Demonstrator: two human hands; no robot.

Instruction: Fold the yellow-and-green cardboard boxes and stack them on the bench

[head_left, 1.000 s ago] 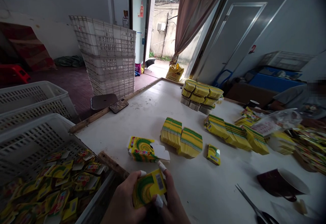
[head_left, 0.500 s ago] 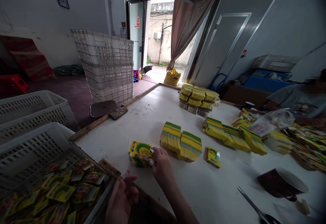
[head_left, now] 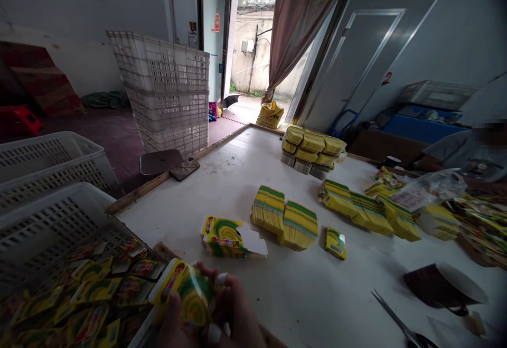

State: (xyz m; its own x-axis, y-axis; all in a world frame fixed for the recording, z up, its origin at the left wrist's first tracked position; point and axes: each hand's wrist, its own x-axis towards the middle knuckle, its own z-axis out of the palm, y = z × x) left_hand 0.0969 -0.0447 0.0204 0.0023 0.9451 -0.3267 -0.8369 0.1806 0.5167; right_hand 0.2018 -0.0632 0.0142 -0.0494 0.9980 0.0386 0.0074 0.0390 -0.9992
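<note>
left hand [head_left: 173, 320] and right hand [head_left: 234, 317] meet low at the table [head_left: 317, 295] edge, taped fingers curled round a carton [head_left: 187, 291], clamping it from both sides so it's steadied; crate [head_left: 59, 216] just left, open box [head_left: 222, 235] beyond.

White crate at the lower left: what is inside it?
Loose flat yellow cartons heaped in the white crate; bare bottom farther back. The yellow box held by the left hand and right hand hides its near corner.

Grey walls [head_left: 435, 26] — open doorway [head_left: 253, 41], daylight
</note>
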